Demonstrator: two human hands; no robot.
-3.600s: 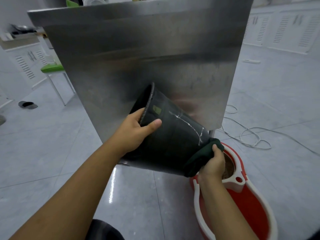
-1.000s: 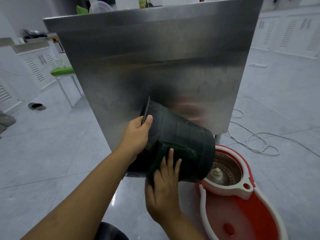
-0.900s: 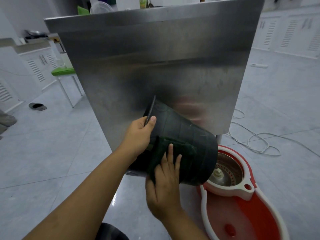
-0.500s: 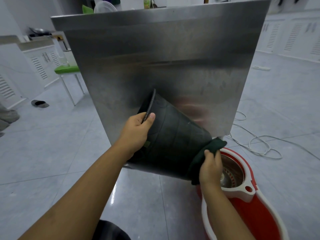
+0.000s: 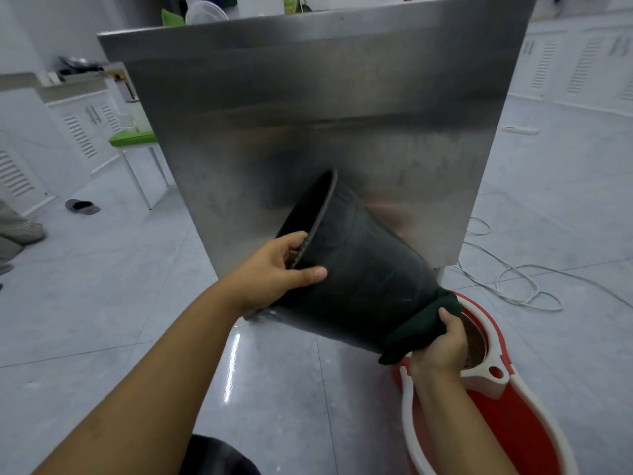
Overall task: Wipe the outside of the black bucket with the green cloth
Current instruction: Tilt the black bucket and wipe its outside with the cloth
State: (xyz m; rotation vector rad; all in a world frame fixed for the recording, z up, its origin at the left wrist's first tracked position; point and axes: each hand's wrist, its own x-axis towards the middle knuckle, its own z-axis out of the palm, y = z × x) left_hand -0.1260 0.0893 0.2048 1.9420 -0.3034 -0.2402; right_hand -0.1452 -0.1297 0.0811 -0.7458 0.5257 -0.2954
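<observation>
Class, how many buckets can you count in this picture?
2: the black bucket, held tilted in both hands, and the red mop bucket on the floor at lower right. Others may be hidden behind the steel panel.

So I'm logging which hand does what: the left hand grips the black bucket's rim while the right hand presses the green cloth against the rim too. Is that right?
Not quite. In the head view the left hand does grip the black bucket at its rim, but the right hand presses the green cloth against the bucket's bottom end, not the rim.
</observation>
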